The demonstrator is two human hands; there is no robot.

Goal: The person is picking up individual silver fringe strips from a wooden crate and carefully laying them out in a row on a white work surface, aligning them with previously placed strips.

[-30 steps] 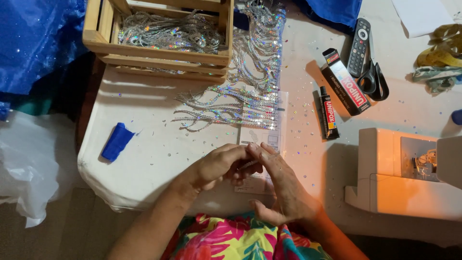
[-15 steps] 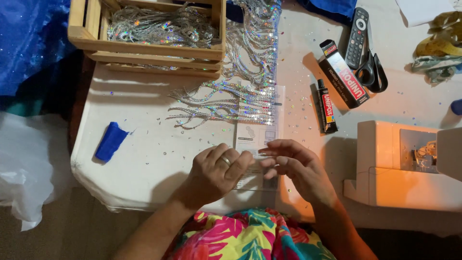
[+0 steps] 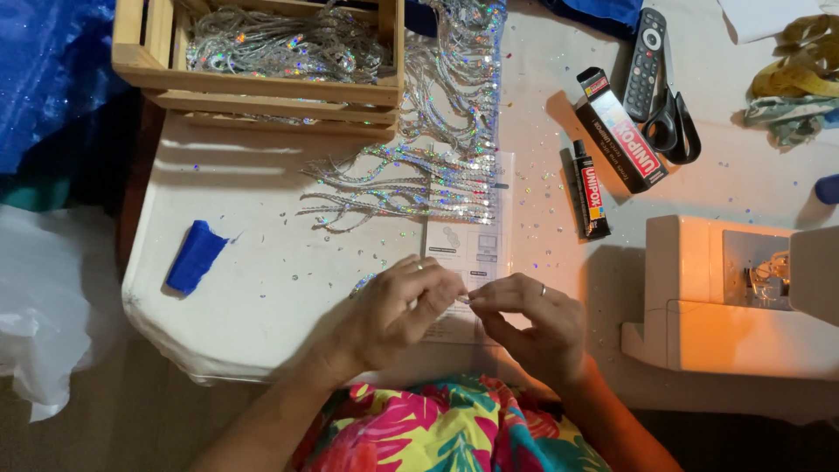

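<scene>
1. Both hands meet over the front edge of the white desk, right above a printed paper sheet.
2. Left hand has its fingers curled in, grip pinched shut on something tiny and shiny at the fingertips. Too small to say for sure what it is, looks like a bit of sequin strand.
3. Right hand pinches the same little bit from the other side, fingertips touching the left ones.
4. Just beyond the hands, a bunch of silver sequin strands lies fanned out across the desk and over the top of the sheet.
5. More strands fill the wooden crate at the back left.
6. Blue scrap sits off to the left, well apart.
7. On the right: glue tube, its box, remote, scissors, and a sewing machine near the right hand.
8. Loose sequins are scattered all over the desk.
</scene>
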